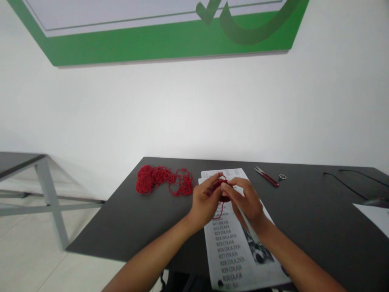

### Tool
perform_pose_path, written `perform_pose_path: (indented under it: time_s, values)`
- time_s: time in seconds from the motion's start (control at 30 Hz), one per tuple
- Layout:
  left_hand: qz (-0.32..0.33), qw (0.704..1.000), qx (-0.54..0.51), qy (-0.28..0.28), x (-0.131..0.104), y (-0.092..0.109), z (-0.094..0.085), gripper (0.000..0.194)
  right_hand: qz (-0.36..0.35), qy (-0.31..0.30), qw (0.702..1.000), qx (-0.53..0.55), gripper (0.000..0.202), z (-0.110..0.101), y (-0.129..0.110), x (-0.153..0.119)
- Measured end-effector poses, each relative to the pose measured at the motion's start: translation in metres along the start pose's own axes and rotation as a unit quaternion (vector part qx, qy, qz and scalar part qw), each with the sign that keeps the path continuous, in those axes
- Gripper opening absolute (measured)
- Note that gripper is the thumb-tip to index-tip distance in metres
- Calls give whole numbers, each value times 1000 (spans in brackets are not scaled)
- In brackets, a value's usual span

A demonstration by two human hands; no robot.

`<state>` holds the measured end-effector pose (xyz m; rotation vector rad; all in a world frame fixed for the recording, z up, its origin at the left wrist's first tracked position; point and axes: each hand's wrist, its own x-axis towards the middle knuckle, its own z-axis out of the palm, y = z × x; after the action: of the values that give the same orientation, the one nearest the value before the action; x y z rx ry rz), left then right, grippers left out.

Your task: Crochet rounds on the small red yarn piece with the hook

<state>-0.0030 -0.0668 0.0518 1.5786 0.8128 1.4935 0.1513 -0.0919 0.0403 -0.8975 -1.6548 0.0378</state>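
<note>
The left hand (206,201) and right hand (246,201) meet fingertip to fingertip over the middle of the black table (304,219), both pinched shut on a small red crochet piece (224,190) held between them, just above the sheet (240,251). The piece is mostly hidden by the fingers; its shape and long axis cannot be told. A white hook (246,221) lies along the right palm, its long axis slanting from the wrist up and left toward the piece; its tip is hidden.

A thin red strand hangs from the piece down onto the sheet, which carries rows of printed codes and 1 small photo. Left of the hands lies a loose heap of red yarn (164,180), stretched left to right. To the right, well apart, lie red snips (266,176), blades pointing up-left, with a small ring (282,177) just beside them.
</note>
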Motion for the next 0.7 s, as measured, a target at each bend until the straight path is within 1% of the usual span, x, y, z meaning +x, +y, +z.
perform_pose_path:
  time_s: [0.07,0.13,0.17,0.3,0.43,0.57,0.7]
  values:
    - [-56,997,-59,-14,1,0,2,44,-28,-2,1000,-2,25,-1,1,-2]
    - [-86,991,-97,-24,3,-2,1,47,-22,-6,1000,14,22,-1,-2,0]
    - [-92,989,-114,-25,4,-3,0,48,-8,-11,999,31,21,-2,-4,1]
    - [-89,982,-162,-31,11,-6,-9,50,41,-16,991,129,5,-4,-10,11]
    - [-89,972,-211,-57,15,0,-12,51,60,-40,981,179,4,-8,-10,16]
    - [-114,947,-292,-70,17,8,-13,45,92,-55,973,203,3,-11,-12,16]
    - [-134,924,-347,-87,19,11,-14,41,121,-62,965,223,4,-13,-16,17]
